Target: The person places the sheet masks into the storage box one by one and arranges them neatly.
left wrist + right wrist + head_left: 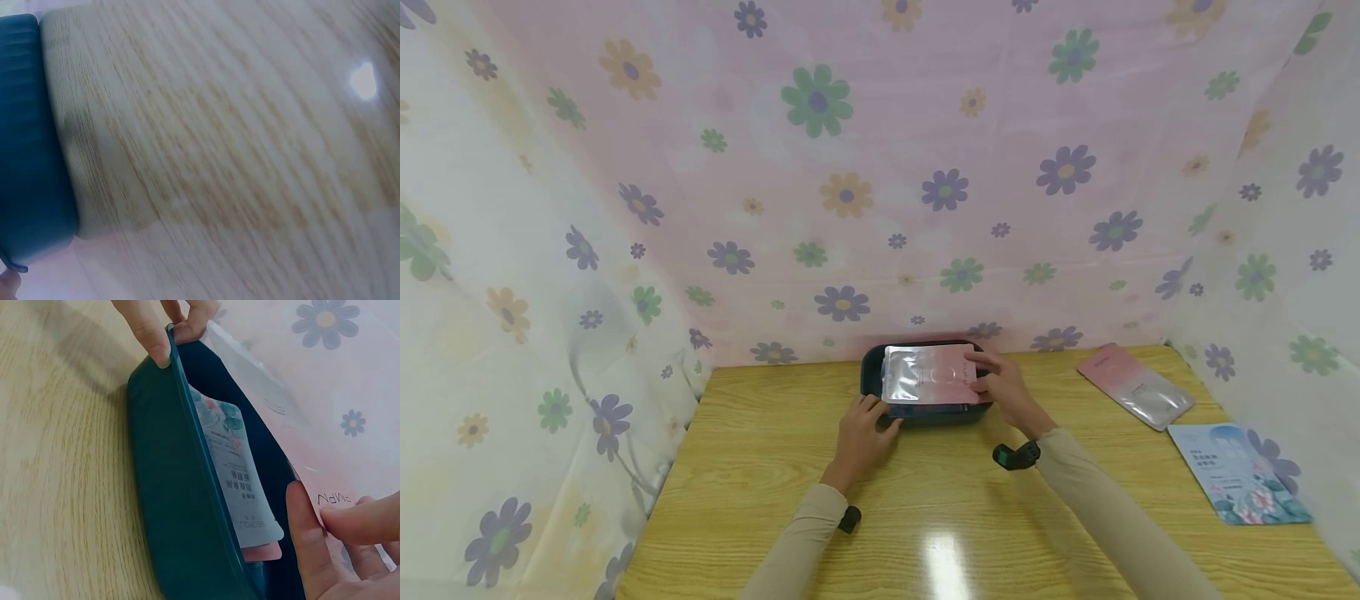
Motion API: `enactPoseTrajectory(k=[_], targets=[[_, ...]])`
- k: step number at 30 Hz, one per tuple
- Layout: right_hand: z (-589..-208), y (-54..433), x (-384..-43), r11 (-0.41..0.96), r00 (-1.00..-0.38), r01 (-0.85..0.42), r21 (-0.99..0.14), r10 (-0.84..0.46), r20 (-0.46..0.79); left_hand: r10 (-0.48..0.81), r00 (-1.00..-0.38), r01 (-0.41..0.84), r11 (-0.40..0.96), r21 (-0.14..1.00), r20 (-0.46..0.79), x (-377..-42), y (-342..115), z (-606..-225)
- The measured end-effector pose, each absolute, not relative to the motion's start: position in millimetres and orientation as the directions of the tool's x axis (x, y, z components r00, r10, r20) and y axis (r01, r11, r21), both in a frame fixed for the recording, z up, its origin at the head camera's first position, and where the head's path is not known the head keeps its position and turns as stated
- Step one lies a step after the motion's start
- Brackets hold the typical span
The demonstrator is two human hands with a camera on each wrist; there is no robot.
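My right hand [1009, 395] pinches a pink and silver sheet mask packet [925, 375] by its right end, thumb on its printed face. The packet lies flat over the mouth of a dark teal plastic bin [942, 419] in the head view. With its thumb outside and fingers inside, my left hand [859, 437] grips the bin's rim at the near left corner. In the right wrist view, a pale flowered mask packet [232, 472] stands inside the bin, a pink edge [265, 551] showing below it. The left wrist view shows mostly the bin's ribbed wall [31, 137].
Another pink and silver packet [1135, 386] lies at the table's right rear. In front of it is a light blue packet with lotus flowers [1240, 475]. Flower-printed cloth [910, 208] hangs behind the wood-grain table [760, 467] and along both sides; the bin stands close to the back cloth.
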State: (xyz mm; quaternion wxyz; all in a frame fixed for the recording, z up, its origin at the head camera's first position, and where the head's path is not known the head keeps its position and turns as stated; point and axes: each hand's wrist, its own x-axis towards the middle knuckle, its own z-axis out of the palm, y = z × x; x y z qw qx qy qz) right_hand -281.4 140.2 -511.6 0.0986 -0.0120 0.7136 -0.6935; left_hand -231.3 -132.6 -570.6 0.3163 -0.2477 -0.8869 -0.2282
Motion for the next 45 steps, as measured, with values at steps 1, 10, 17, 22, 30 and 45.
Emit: enactPoseTrajectory(k=[1,10,17,22,30,45], targets=[[-512.0,139.0,-282.4,0.036,-0.980,0.126,-0.991,-0.152,-0.130,0.295,-0.676,0.584,0.773,0.247,0.675,-231.3,-132.4,-570.5],[-513.7,131.5,-288.3,0.078,-0.982,0.158,-0.984,-0.095,-0.165,0.296,-0.681,0.580,0.776,0.248,0.669,-231.4,-129.5,-571.2],[-522.8,123.6,-294.2,0.084,-0.982,0.155,-0.984,-0.098,-0.163,0.292,-0.685,0.573,0.782,0.245,0.668,-232.7,-127.9,-573.3],[-530.6,114.5,-297.0,0.126,-0.987,0.131,-0.983,-0.073,-0.141,0.283,-0.706,0.555,0.791,0.258,0.650,-231.9,-127.9,-572.8],[-541.6,104.2,-299.8,0.553,-0.999,-0.051,-0.832,-0.026,0.043,0.276,-0.714,0.551,0.788,0.273,0.644,-231.0,-126.9,-571.8],[-531.9,104.0,-295.5,0.519,-0.990,-0.138,-0.843,-0.071,0.119,0.283,-0.657,0.587,0.773,0.239,0.699,-234.2,-132.5,-574.7]])
